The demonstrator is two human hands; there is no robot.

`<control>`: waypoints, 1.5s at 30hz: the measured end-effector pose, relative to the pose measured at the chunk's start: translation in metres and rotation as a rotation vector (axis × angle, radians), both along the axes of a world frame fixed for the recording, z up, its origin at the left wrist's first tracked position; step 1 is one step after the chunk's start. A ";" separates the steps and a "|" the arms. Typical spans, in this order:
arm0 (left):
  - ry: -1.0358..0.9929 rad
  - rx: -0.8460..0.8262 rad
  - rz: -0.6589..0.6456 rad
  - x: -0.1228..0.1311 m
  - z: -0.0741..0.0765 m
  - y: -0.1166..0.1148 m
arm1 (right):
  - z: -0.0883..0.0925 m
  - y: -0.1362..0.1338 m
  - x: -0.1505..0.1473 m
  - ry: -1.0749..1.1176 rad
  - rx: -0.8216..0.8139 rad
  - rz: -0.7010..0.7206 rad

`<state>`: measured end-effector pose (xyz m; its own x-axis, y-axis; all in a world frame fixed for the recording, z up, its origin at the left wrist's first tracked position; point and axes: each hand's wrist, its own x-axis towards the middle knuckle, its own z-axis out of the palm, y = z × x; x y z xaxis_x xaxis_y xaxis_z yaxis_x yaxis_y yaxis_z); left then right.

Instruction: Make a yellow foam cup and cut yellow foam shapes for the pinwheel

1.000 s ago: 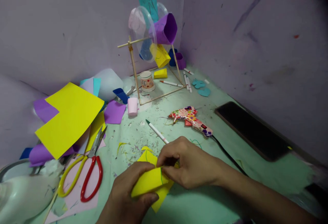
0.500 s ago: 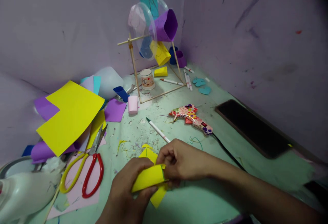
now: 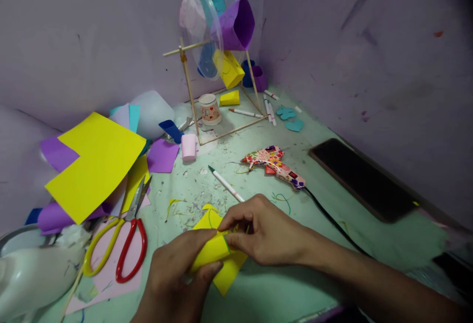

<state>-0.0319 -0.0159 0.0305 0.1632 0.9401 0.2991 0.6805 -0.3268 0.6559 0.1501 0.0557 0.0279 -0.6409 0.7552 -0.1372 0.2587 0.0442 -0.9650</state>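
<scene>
A curled yellow craft-sheet piece (image 3: 210,253) with a green line along its right end sits between my hands at the bottom middle. My left hand (image 3: 181,261) is closed round its left part, thumb below and fingers above. At its right end, my right hand (image 3: 254,229) pinches the edge between thumb and fingers. Under both hands lies a flat yellow sheet (image 3: 231,271) on the green tabletop, partly covered. A white marker with a green tip (image 3: 225,183) lies just beyond my right hand. Farther off rests a floral glue gun (image 3: 274,165) with a black cord.
Scissors (image 3: 125,229), a white bottle (image 3: 40,273) and yellow sheets (image 3: 98,162) lie on the left. At the back stands a stick frame (image 3: 192,101) carrying clear discs and coloured cups, near a paper cup (image 3: 209,109). A dark phone (image 3: 362,177) lies on the right.
My right thumb has come over the near side of the curled piece's end, where the fingers were behind it before. The whole view has shifted slightly.
</scene>
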 end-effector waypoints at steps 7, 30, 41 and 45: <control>-0.349 -0.133 0.327 0.001 0.010 -0.010 | 0.007 0.007 0.004 0.267 -0.232 -0.217; -0.267 -0.188 0.344 0.039 0.001 -0.008 | -0.027 -0.032 0.043 -0.265 0.223 -0.074; -0.285 -0.280 0.246 0.043 -0.018 -0.011 | -0.028 -0.038 0.041 -0.474 0.263 0.057; -0.278 -0.240 0.225 0.047 -0.020 -0.007 | -0.032 -0.038 0.042 -0.469 0.230 0.044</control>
<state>0.0153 -0.0233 0.0101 -0.1095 0.9914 0.0712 0.5039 -0.0064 0.8637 0.1920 0.0178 -0.0043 -0.5821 0.7734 -0.2509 0.6540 0.2619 -0.7097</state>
